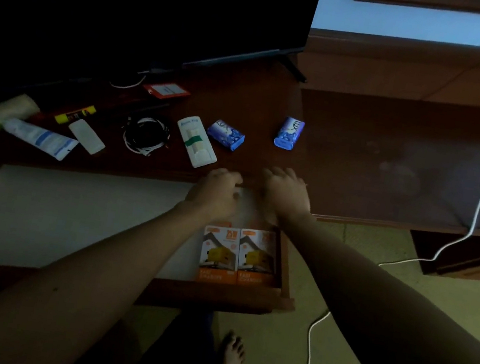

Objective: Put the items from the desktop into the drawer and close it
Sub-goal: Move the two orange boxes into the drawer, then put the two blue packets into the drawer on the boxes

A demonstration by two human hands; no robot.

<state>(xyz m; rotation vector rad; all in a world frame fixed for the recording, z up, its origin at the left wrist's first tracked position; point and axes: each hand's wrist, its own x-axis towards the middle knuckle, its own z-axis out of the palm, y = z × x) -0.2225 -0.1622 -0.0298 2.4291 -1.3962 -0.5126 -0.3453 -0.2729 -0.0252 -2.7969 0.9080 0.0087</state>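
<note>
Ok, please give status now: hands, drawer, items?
Left hand and right hand at the back of the open brown wooden drawer, grip unclear. Two orange charger boxes inside. Two blue soap packets on the dark wooden desktop.

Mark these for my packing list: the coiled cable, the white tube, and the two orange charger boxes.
coiled cable [145,136]: head view, middle of the coil.
white tube [39,138]: head view, mid body of the tube.
orange charger boxes [238,256]: head view, where the two boxes meet, in the drawer.

Two soap bars [226,134], two charger boxes [219,252]
</note>
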